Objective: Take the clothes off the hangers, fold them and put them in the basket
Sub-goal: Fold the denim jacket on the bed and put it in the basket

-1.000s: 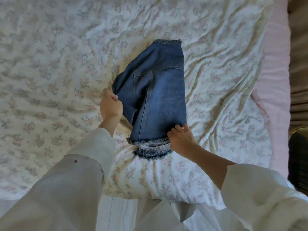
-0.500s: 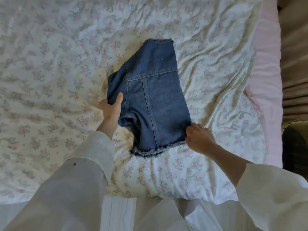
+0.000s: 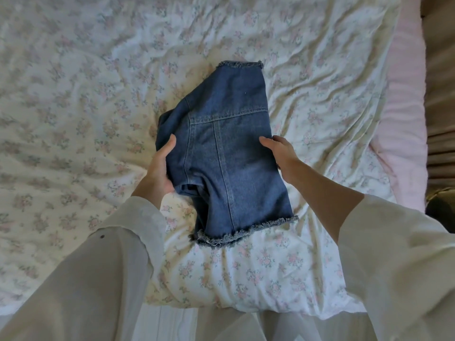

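So the whole surface here is a bed covered with a rumpled cream sheet with a small pink floral print (image 3: 73,119), creases running everywhere. Along the bed's right edge there's a plain pale pink strip of bedding (image 3: 403,119), and past that a brownish striped bit of the room that's too dark to make out. The folded blue denim garment with frayed hems (image 3: 229,153) lies around the middle of the bed, a bit toward the near edge, one fringed hem pointing at the far side and the other at the near edge, with stitched seams showing on top. Left hand (image 3: 160,168) is at the garment's left edge, thumb laid on top of the denim and the other fingers tucked under the fold, so it's gripping that edge. Right hand (image 3: 280,153) is on the right edge, thumb on top of the cloth and the rest of the fingers curled around the side, holding it too. Both arms come in from the near edge in loose white sleeves (image 3: 98,279), the right one pushed up the forearm.
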Tool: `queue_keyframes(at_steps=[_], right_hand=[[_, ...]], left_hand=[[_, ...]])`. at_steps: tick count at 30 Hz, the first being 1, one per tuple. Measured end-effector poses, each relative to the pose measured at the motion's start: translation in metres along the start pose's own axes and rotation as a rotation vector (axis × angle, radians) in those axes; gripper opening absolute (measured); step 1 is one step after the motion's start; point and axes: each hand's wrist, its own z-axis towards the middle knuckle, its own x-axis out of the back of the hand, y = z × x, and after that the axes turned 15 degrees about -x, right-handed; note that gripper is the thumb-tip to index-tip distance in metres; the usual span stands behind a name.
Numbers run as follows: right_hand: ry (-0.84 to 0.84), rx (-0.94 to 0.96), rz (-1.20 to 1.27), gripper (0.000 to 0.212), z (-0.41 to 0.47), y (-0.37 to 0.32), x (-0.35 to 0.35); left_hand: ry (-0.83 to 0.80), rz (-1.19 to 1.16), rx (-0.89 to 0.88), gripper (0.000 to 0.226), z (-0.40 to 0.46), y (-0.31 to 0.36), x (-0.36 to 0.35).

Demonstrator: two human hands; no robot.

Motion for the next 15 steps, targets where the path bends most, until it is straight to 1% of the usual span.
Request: queue_keyframes(at_steps=[1,3,5,9,11,13,15], right_hand=[[-0.016,-0.016,0.010,0.067,0.001,-0.003,-0.001],[-0.023,-0.022,0.002,0.054,0.002,-0.008,-0.004],[-0.052,-0.051,0.011,0.048,-0.003,-0.013,-0.003],[-0.256,-0.155,0.080,0.040,-0.018,-0.022,0.009],[-0.303,-0.131,0.129,0.034,-0.028,-0.028,0.016],[-0.336,-0.060,0.180,0.028,-0.040,-0.040,0.021],[-0.348,0.035,0.210,0.030,-0.054,-0.060,0.025]], left_hand=[[0.014,0.016,0.006,0.055,0.000,0.000,0.001],[0.004,0.065,0.017,0.054,0.001,0.003,-0.001],[-0.020,0.115,0.021,0.052,0.000,0.007,-0.006],[0.000,0.169,0.023,0.039,-0.006,0.020,-0.019],[-0.024,0.201,0.008,0.036,-0.010,0.029,-0.025],[-0.057,0.256,-0.006,0.029,-0.013,0.043,-0.034],[-0.103,0.299,-0.037,0.021,-0.017,0.066,-0.052]])
